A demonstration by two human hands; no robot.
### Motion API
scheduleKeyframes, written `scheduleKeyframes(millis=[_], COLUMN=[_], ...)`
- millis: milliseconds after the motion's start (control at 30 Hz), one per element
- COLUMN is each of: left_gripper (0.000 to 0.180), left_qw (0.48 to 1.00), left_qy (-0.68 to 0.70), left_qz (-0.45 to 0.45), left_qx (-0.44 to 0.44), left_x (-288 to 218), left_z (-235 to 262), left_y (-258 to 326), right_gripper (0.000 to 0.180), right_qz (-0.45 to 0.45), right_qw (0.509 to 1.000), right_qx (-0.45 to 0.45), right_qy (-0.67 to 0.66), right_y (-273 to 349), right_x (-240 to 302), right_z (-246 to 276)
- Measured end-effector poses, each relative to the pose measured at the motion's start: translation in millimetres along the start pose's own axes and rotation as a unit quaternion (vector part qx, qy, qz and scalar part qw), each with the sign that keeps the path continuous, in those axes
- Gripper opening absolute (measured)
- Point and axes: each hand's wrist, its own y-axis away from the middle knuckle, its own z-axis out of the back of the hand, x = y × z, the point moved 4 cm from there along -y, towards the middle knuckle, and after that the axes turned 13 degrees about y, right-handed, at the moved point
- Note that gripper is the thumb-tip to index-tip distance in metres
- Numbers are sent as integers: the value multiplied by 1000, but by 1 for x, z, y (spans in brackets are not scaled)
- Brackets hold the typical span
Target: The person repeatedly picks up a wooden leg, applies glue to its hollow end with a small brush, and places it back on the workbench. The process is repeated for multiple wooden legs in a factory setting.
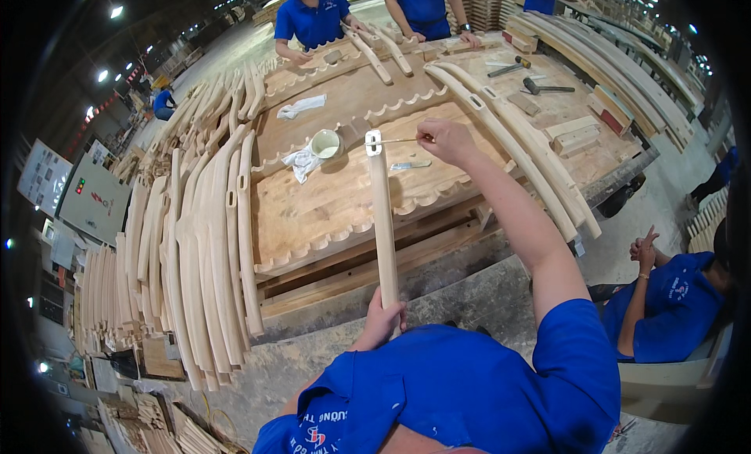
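My left hand (382, 319) grips the near end of a long curved wooden slat (382, 219), which stands tilted away from me over the workbench. My right hand (442, 139) is stretched out and holds a thin glue brush (395, 141), its tip touching the slot at the slat's far end (373, 143). A small white cup of glue (325, 143) sits on the wooden jig (328, 196) just left of that end, beside a crumpled white rag (300, 164). A putty knife (410, 165) lies on the jig under my right hand.
Stacks of curved slats (195, 251) lean along the bench's left side, and more lie at the right (532, 165). Hammers (547, 86) and wood blocks (575, 135) rest at the far right. Two people in blue stand across the bench (313, 20); another sits at my right (665, 305).
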Motion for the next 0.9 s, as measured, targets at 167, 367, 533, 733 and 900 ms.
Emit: scheduleKeyframes(millis=[167,367,533,733,900], left_gripper=[40,39,37,36,35], left_qw=[1000,1000,1000,1000,1000], left_qy=[-9,-18,-12,-5,-5], left_qz=[5,4,8,11,5], left_qx=[-14,-15,-19,-9,-6], left_x=[1,0,-1,-1,-1], left_z=[1,0,-1,-2,-2], left_y=[0,0,1,1,1], right_gripper=[10,11,13,14,15], right_qz=[0,-11,-15,-23,-21], right_qw=[999,997,996,994,992], right_qx=[37,68,83,100,104], right_qy=[-5,-28,-33,-42,-66], right_y=[2,7,8,8,9], right_x=[3,1,0,-2,-1], right_z=[4,5,7,6,7])
